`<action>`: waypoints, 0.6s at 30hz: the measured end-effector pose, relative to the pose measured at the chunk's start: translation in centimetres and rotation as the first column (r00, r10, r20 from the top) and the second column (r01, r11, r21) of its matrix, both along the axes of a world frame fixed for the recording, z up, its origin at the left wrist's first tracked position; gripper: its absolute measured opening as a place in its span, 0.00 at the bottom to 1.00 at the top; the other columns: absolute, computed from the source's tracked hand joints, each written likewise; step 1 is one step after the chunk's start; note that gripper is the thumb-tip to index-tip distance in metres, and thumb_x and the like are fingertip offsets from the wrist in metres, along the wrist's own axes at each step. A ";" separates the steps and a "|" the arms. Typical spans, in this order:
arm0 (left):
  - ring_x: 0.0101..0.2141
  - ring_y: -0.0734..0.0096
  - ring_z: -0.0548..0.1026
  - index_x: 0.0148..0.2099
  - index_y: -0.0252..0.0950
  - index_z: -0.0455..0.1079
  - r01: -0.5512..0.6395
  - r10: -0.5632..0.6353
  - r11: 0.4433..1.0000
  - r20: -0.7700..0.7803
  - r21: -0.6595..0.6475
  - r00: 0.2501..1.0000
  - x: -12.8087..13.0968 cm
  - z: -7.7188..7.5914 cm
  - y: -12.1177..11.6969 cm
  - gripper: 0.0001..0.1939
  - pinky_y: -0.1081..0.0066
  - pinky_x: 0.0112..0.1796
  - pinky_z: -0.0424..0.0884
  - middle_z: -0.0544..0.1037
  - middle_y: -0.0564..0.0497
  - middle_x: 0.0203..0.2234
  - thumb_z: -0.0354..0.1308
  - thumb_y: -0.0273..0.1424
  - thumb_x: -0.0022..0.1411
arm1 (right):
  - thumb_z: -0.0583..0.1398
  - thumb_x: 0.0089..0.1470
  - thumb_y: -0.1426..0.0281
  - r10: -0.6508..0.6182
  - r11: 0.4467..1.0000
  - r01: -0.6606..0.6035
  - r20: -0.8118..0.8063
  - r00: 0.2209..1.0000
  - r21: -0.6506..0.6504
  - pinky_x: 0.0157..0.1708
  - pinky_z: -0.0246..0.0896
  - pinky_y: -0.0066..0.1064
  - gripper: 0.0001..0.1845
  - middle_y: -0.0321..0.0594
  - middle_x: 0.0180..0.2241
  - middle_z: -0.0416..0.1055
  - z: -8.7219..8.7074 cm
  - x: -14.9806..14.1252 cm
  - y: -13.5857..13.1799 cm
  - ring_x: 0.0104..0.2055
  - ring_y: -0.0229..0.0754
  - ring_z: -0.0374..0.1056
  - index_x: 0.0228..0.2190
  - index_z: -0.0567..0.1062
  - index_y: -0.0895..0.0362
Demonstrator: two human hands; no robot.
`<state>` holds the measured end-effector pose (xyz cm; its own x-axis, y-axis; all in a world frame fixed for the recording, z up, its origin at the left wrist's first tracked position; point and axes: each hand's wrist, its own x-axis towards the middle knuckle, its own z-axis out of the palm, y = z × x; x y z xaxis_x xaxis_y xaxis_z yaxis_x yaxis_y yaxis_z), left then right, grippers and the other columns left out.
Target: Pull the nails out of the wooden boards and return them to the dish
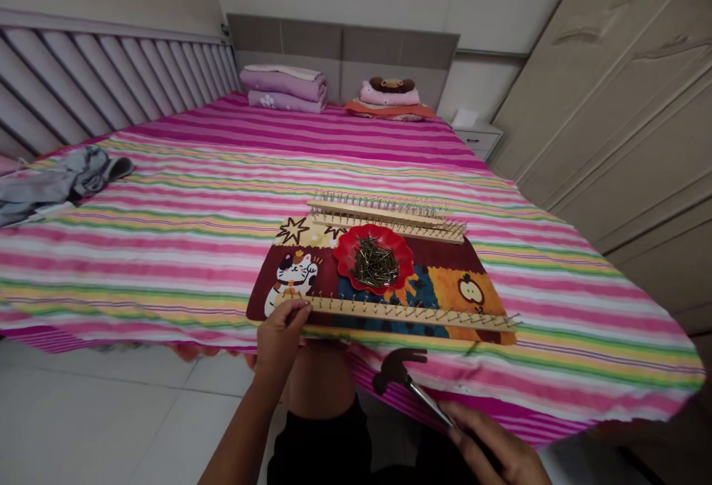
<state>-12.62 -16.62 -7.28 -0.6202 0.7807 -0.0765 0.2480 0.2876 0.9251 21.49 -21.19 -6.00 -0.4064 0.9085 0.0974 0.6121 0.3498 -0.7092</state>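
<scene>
My left hand (282,331) is closed at the left end of a long wooden strip (383,310), with thumb and fingertips pinched on its near edge. Along that strip stands a row of nails, several of them leaning. Whether a loose nail is also between my fingertips I cannot tell. My right hand (492,444) grips the handle of a claw hammer (396,368), whose dark head hangs in front of the bed's near edge, below the strip. Just beyond the strip, a red scalloped dish (343,255) holds a heap of loose nails (375,262).
More nail-studded strips (383,213) lie at the back of a patterned mat (260,296) on the striped bedspread (183,240). Grey clothing (61,181) lies at the left. Folded bedding (286,90) sits by the headboard (311,44); a wardrobe (617,99) stands right.
</scene>
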 end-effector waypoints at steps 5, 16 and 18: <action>0.41 0.69 0.72 0.37 0.33 0.71 0.061 -0.051 0.996 -0.139 0.067 0.989 0.4 0.0 0.1 0.14 0.59 0.49 0.67 0.75 0.48 0.37 0.57 0.40 0.58 | 0.55 0.60 0.68 0.076 0.969 -0.056 -0.077 0.994 0.241 0.40 0.71 0.25 0.16 0.41 0.40 0.77 4.2 -5.7 2.6 0.42 0.40 0.74 0.49 0.72 0.50; 0.38 0.71 0.72 0.39 0.33 0.71 0.100 -0.073 0.991 -0.260 0.092 0.963 0.5 -0.8 0.1 0.13 0.64 0.44 0.69 0.75 0.48 0.35 0.54 0.37 0.60 | 0.49 0.62 0.73 0.137 0.885 -0.173 0.114 0.984 0.432 0.31 0.71 0.30 0.19 0.43 0.32 0.72 5.4 -13.7 6.2 0.32 0.41 0.72 0.51 0.71 0.56; 0.37 0.71 0.72 0.38 0.33 0.71 0.098 -0.071 0.991 -0.266 0.090 0.961 0.5 -0.9 0.1 0.12 0.65 0.43 0.69 0.75 0.49 0.33 0.53 0.37 0.60 | 0.48 0.62 0.73 0.138 0.878 -0.189 0.146 0.980 0.439 0.32 0.71 0.30 0.19 0.43 0.33 0.72 5.3 -14.1 6.3 0.33 0.41 0.72 0.51 0.71 0.56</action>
<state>-12.14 -16.53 -8.15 -0.5392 0.8265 0.1619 0.5042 0.1628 0.8481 7.37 -14.87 -0.69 -0.5767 0.6969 0.4263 0.5810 0.7167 -0.3857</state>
